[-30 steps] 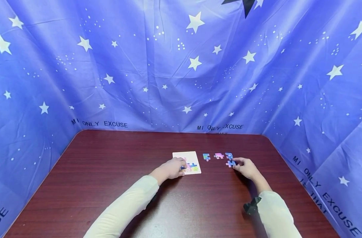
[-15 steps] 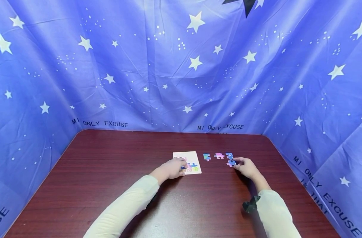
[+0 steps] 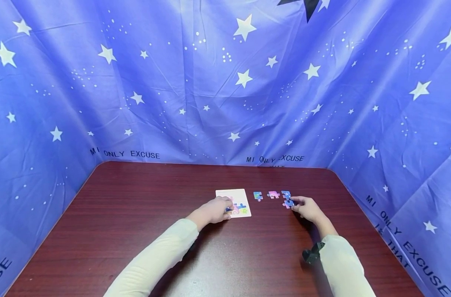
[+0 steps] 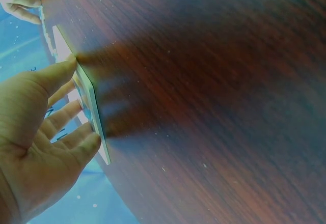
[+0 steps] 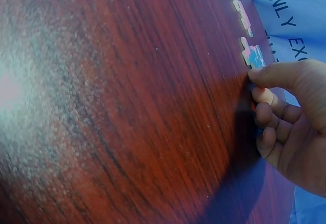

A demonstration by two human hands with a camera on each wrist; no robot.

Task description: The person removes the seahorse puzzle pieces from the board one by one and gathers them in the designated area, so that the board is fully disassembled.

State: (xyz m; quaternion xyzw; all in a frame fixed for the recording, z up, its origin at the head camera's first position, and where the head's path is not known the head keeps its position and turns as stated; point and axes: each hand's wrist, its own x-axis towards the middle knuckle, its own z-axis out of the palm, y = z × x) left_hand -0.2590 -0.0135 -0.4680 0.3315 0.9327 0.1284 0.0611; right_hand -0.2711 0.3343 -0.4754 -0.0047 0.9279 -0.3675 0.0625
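In the head view my left hand (image 3: 215,209) rests on a white puzzle board (image 3: 240,192), its fingers spread over the coloured picture area. The left wrist view has the thumb on the board's near edge and the fingertips over its surface. To the right, my right hand (image 3: 308,210) pinches a blue-and-pink puzzle piece (image 3: 287,203) at its right side, close down at the table. Just behind that lies a blue puzzle piece (image 3: 285,194) with a pale star. In the right wrist view, the thumb (image 5: 261,74) meets the piece's edge and the other fingers are bent.
A pink puzzle piece (image 3: 273,194) and a blue-green puzzle piece (image 3: 257,196) lie between board and right hand. The dark red table (image 3: 166,181) is enclosed by a blue star-printed curtain (image 3: 210,82). A black device (image 3: 313,253) sits at the right wrist.
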